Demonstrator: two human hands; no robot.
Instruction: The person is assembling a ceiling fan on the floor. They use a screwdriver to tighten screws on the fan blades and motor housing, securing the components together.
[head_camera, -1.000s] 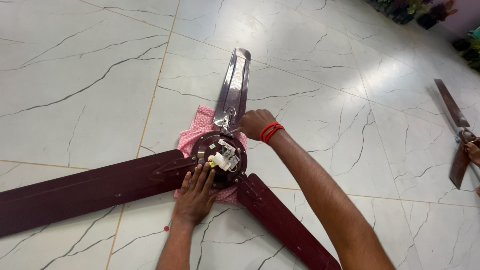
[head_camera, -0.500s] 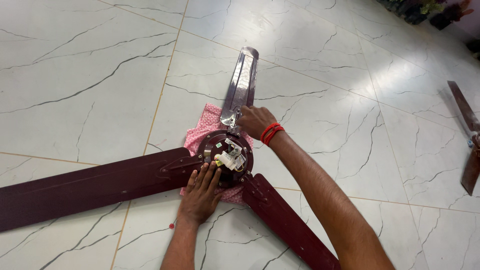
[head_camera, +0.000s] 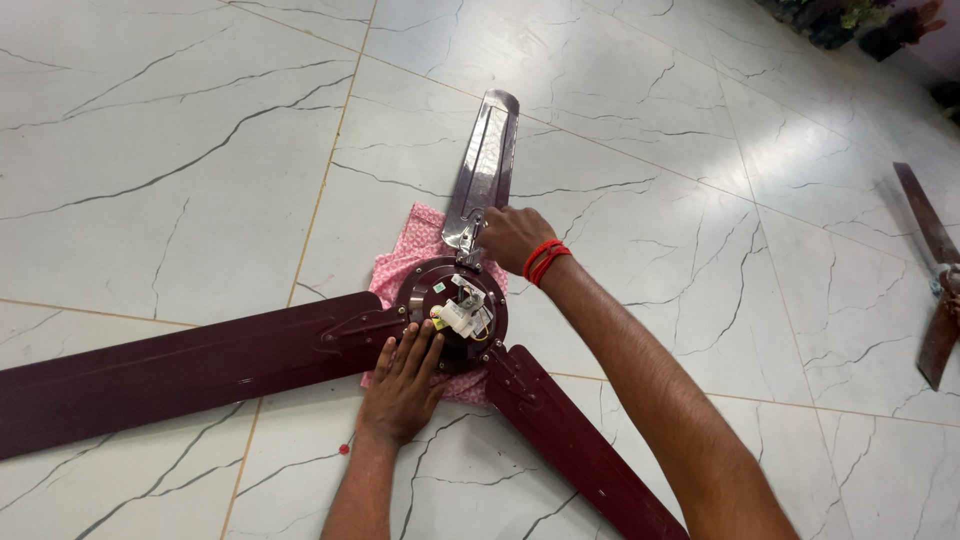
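At the root of the far blade (head_camera: 483, 165), the right hand (head_camera: 512, 236) is curled shut around the bracket where that blade meets the motor hub (head_camera: 452, 312); whether it also pinches a small tool or screw cannot be told, since the fingers hide the spot. Just nearer, the left hand (head_camera: 402, 385) lies flat with its fingers spread, their tips pressing on the hub's near rim, gripping nothing. Between both hands sits the hub itself, dark maroon and round, its open face showing a white wiring block (head_camera: 462, 310) and thin wires. Under the hub a pink patterned cloth (head_camera: 410, 250) is spread on the floor. From the hub a long maroon blade (head_camera: 170, 370) runs out to the left and another (head_camera: 575, 440) toward the lower right, beneath the right forearm. A red thread band (head_camera: 543, 259) circles the right wrist. All of it rests on white marble-look floor tiles (head_camera: 150, 150). Well apart at the right edge lies part of a second fan (head_camera: 935, 290).
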